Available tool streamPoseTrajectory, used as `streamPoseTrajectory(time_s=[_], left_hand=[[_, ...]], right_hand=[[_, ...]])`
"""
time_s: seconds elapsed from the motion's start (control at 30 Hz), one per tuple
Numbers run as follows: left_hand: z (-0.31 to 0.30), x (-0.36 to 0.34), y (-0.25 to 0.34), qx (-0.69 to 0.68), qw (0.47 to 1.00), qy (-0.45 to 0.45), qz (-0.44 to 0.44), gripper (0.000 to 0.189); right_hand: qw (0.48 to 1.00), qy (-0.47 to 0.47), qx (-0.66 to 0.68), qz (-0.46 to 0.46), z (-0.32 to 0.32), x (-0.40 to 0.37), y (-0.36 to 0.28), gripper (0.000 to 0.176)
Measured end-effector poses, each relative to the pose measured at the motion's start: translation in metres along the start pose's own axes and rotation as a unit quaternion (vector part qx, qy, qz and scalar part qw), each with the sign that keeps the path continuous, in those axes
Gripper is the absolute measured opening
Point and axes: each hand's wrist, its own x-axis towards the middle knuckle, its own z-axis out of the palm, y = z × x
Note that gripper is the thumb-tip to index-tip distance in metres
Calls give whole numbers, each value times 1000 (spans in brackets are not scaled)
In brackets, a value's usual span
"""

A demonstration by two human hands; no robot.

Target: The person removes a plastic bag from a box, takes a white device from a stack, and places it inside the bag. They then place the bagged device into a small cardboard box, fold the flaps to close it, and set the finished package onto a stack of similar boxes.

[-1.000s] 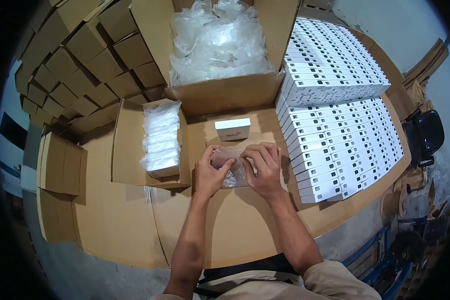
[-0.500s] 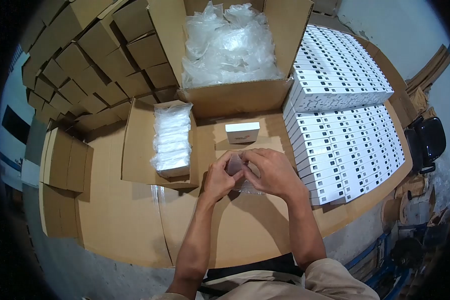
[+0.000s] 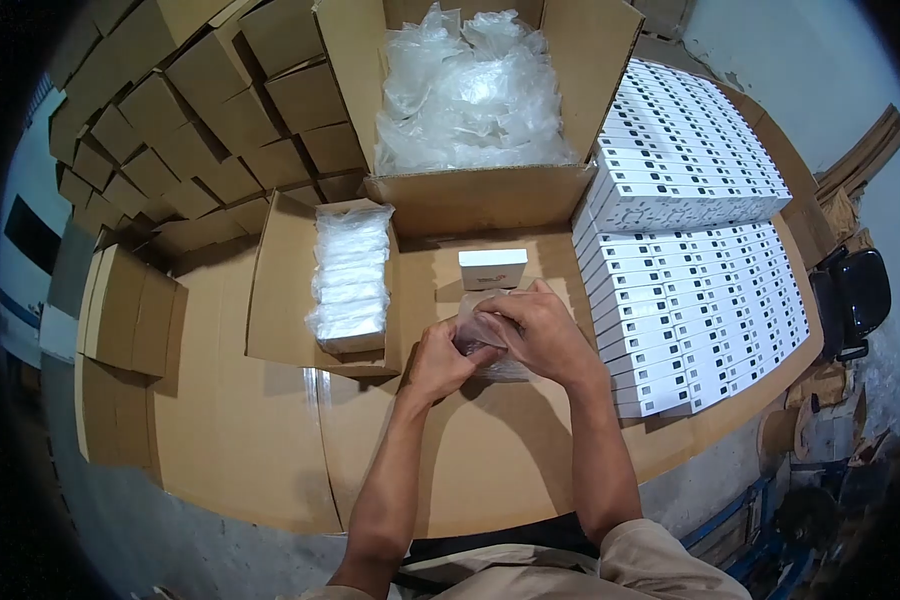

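A clear plastic bag [image 3: 480, 308] is held between both hands over the cardboard surface, its mouth partly spread. My left hand [image 3: 444, 358] is closed on the bag's left side, the thumb inside or behind the film. My right hand [image 3: 545, 335] pinches its upper right edge, fingers bent. Loose film hangs below the fingers. Just beyond the hands a small white box [image 3: 492, 270] with a reddish mark stands on the cardboard. To the left, an open carton [image 3: 288, 290] holds a row of white boxes wrapped in clear plastic [image 3: 352, 285].
A large open carton [image 3: 480, 200] at the back holds a heap of clear plastic bags [image 3: 470, 95]. Stacked white boxes [image 3: 690, 290] stand in rows at the right. Brown cartons [image 3: 180, 130] are piled at the back left, with more cartons [image 3: 125, 320] at the left edge.
The bag's mouth has been pulled wider, and more film shows between the hands. My right hand has shifted slightly up. The whole view has moved a little.
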Motion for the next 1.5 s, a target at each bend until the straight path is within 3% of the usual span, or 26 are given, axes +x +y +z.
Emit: streamPoseTrajectory(time_s=[0.03,0.13,0.23,0.33,0.47,0.6,0.7,1.2,1.3,1.4,1.5], left_hand=[[-1,0,-4,4,1000,-2,-12,41],[-3,2,-8,-4,1000,-1,-27,42],[-3,2,-4,-35,999,15,-2,42],[-6,3,-6,-17,999,31,9,42],[-8,2,3,-33,999,27,-1,43],[-7,3,-2,-31,999,32,1,41],[-7,5,-5,-21,999,34,12,38],[-5,4,3,-22,999,38,-15,35],[-5,4,4,-17,999,46,-12,36],[-5,3,6,-13,999,40,-23,39],[-4,5,-2,-33,998,44,-17,40]], right_hand=[[1000,1,4,3,-1,0,0,11],[985,135,104,-3,-5,3,6,16],[927,263,264,41,10,5,33,22],[903,293,297,101,19,4,53,25],[934,220,263,96,28,0,73,34],[922,143,341,112,34,-2,86,38],[916,138,359,111,36,-4,90,36],[831,333,433,108,40,3,77,29],[783,363,496,96,41,6,71,28],[780,357,508,81,39,2,75,27],[813,346,460,95,38,-2,79,27]])
